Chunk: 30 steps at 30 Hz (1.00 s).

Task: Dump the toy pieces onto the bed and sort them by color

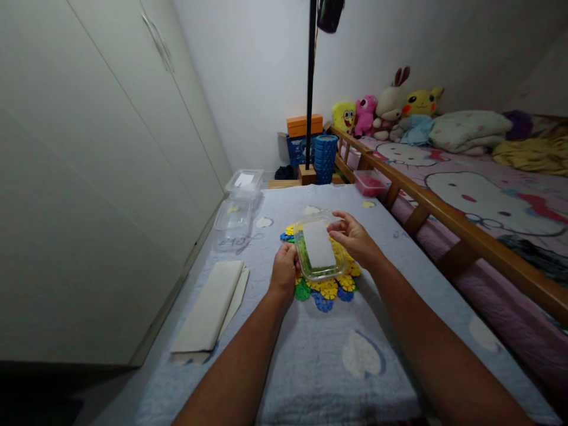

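Observation:
A clear plastic box [314,273] with a white paper [318,244] on its lid is held over a pile of snowflake-shaped plastic pieces [328,290]. Something green shows through the box; I cannot tell whether it lies inside or beneath. My left hand [284,267] is closed on the box's left side, its fingertips partly hidden. At the right side, my right hand [352,236] has curled fingers at the rim and a thumb by the paper's edge. Yellow, green and blue pieces spread out around and under the box.
Two clear containers [233,220] stand at the table's left back, the farther one bearing white paper. Folded pale sheets [210,307] lie left of my arm. A container with pink-red contents [370,183] sits at the back right corner. A wooden bed rail [421,207] borders the right side.

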### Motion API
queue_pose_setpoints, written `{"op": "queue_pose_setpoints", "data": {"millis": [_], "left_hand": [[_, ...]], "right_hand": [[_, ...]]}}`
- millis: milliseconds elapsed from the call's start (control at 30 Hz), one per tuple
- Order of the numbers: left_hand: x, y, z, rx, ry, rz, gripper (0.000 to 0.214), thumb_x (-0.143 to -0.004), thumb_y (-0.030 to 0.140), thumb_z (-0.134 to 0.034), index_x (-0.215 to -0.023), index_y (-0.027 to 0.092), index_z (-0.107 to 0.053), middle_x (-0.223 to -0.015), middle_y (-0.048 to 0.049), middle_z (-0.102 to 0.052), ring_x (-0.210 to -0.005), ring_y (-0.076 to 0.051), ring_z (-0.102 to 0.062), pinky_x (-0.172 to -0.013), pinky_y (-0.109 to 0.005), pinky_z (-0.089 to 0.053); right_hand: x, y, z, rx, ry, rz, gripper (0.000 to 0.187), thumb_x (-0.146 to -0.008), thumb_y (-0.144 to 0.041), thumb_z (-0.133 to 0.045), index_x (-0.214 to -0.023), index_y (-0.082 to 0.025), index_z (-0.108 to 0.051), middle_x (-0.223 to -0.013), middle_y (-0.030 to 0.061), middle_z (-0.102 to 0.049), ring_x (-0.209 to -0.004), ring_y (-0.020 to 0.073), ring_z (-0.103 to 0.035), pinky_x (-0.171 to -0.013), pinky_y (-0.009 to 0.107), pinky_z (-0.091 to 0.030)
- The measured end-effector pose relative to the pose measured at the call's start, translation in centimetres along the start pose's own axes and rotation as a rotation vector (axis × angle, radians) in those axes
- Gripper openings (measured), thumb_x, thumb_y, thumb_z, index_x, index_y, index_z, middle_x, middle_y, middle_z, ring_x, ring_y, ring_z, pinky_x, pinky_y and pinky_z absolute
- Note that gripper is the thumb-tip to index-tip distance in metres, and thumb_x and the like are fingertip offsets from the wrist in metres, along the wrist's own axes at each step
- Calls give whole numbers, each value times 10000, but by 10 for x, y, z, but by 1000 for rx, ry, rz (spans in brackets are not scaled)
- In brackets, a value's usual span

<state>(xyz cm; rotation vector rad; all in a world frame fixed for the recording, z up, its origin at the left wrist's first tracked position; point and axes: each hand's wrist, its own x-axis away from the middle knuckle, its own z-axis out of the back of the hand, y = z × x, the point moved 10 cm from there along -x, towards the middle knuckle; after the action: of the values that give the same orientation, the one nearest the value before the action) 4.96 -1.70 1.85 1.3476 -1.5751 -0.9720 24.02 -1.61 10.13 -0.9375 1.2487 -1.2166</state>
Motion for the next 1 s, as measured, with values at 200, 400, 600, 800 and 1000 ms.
{"op": "queue_pose_setpoints", "data": {"millis": [200,400,600,800,1000], "left_hand": [[1,4,3,-33,47,-14,316,-762,442,-644,-676,225,-431,-486,85,-431,-415,-73,-370,-425,-199,-308],[1,2,5,-47,66,-17,311,-770,442,-641,-689,228,-430,-493,91,-429,-408,-74,-361,-420,-204,-306],[1,2,3,-84,56,-39,246,-802,402,-585,-702,226,-445,-485,79,-458,-415,-83,-392,-437,-207,-327],[-2,3,7,-52,79,-34,220,-783,377,-552,-675,223,-440,-496,67,-475,-427,-81,-415,-447,-206,-345],[-7,7,19,-56,144,-27,250,-749,401,-581,-662,212,-441,-514,65,-483,-431,-69,-437,-437,-185,-348]], "right_hand": [[28,15,4,204,32,-99,477,-669,-360,-703,-1099,-214,-560,-781,-29,-628,-702,158,-596,-666,289,-465],[44,11,5,345,125,-36,192,-769,-399,-585,-860,-239,-532,-713,-19,-556,-661,174,-559,-639,295,-435],[55,-7,5,460,279,110,163,-919,-386,-478,-1006,-251,-509,-881,51,-668,-800,226,-638,-739,327,-461],[69,-12,12,169,399,177,206,-966,-443,-487,-1073,-267,-485,-786,-8,-617,-682,172,-610,-642,278,-485],[67,10,50,-210,654,106,357,-849,-519,-610,-1033,-255,-454,-661,-101,-507,-503,102,-515,-494,214,-474]]}}
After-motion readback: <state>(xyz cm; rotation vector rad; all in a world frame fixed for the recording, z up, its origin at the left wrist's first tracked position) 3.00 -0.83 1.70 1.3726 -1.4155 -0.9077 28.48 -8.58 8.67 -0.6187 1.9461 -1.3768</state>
